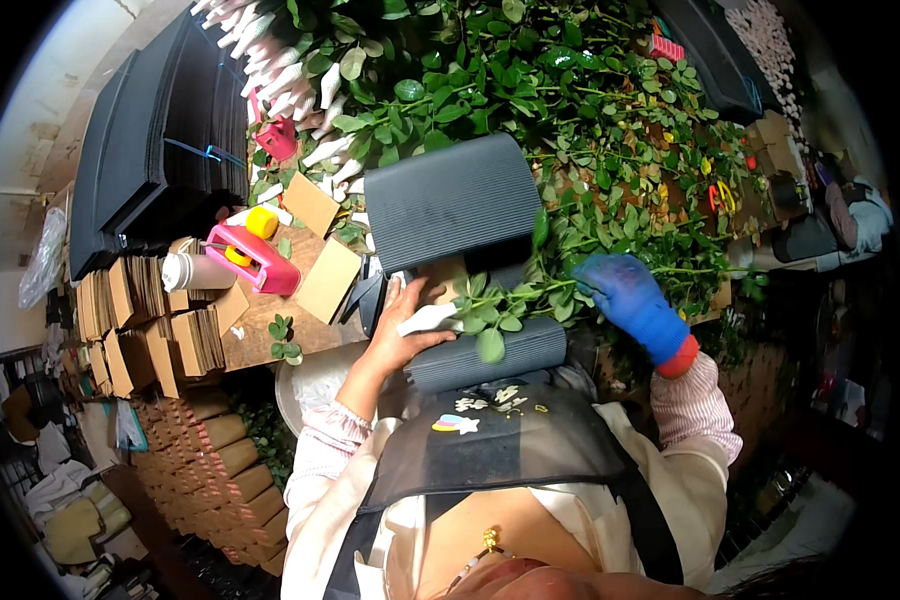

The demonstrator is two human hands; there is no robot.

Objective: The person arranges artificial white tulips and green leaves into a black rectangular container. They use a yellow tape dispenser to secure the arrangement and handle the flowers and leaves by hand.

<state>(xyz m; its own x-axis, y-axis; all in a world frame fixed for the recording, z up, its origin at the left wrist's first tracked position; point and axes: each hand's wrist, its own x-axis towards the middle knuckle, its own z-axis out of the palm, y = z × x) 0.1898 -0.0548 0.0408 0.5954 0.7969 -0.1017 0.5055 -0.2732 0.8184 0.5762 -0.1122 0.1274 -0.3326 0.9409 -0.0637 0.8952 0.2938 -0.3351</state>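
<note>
My bare left hand (400,330) holds a dark corrugated sheet (450,205), curled over at top and bottom, with light brown material showing inside. A rose bud in a white sleeve (428,318) rests by its thumb, its leafy stem (525,294) extending right across the sheet. My right hand (622,305), in a blue glove with red cuff, has its fingers closed around that stem at the right of the sheet. Black-handled scissors (368,295) lie just left of my left hand. A dark apron (505,440) sits beneath the lower roll.
Rose stems (560,90) with white-sleeved buds (285,70) cover the back table. At left are black sheet stacks (160,170), cardboard stacks (150,320), a pink tape dispenser (270,275) and a white cup (185,272). Yellow-handled scissors (722,197) lie right, near piled fabric (870,225).
</note>
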